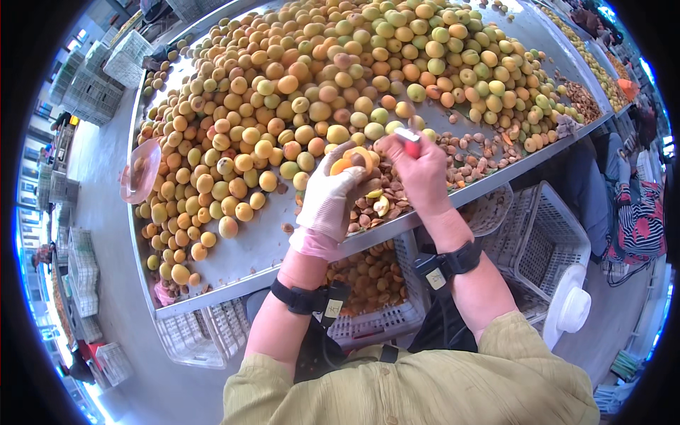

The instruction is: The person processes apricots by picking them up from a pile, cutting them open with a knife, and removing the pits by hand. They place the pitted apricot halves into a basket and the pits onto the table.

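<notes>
Spanning most of the view, a metal table [258, 248] carries a broad heap of apricots [319, 71]; its raised rim [453, 203] likely stops round fruit from rolling off. Below its near edge, a white crate [375, 327] holds orange fruit, presumably there for easy reach. A pile of brown pits [478, 159] lies along that edge, near the right hand [419, 166], whose bare fingers are closed around a small red-handled tool [411, 147]; its tip is too blurred to tell. The gloved left hand [329, 191] cups an opened apricot [343, 167] above the table, fingers curled, apparently keeping the dark pit [359, 161] inside it exposed.
</notes>
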`<state>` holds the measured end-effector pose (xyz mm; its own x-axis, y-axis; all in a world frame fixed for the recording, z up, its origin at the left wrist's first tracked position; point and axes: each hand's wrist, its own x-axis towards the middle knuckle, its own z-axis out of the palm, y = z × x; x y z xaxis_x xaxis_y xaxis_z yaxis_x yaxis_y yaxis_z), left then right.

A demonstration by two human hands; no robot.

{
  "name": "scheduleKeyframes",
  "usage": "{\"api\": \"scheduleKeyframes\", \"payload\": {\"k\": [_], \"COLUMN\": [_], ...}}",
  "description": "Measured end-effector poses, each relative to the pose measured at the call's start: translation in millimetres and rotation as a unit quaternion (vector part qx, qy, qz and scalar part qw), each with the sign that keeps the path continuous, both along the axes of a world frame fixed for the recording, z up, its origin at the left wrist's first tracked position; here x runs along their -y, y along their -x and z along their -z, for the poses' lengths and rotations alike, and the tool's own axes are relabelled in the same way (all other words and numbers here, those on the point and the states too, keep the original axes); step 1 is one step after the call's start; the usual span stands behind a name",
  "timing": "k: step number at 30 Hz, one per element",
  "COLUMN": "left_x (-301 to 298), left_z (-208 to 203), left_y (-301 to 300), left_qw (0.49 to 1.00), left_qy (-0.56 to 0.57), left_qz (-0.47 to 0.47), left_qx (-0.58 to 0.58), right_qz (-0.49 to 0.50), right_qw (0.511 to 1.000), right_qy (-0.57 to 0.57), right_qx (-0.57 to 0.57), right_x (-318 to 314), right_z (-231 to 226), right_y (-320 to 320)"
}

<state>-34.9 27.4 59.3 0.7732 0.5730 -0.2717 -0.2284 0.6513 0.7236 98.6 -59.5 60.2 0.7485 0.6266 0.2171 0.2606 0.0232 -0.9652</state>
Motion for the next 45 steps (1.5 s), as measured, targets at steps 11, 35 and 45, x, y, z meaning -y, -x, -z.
{"api": "scheduleKeyframes", "payload": {"k": [11,35,45], "left_x": [8.0,19.4,31.4], "left_z": [4.5,31.0,30.5], "left_y": [-8.1,-14.6,-16.1], "left_qw": [0.995,0.982,0.983], "left_qy": [0.058,0.178,0.172], "left_qz": [0.020,-0.040,0.023], "left_qx": [0.085,0.058,0.060], "right_qz": [-0.133,0.003,0.023], "right_qw": [0.985,0.875,0.920], "right_qy": [0.083,-0.267,-0.287], "right_qx": [-0.078,-0.403,-0.267], "right_x": [8.6,3.0,-4.4], "right_z": [3.4,-15.0,-20.7], "right_y": [-6.0,-10.2,0.2]}}
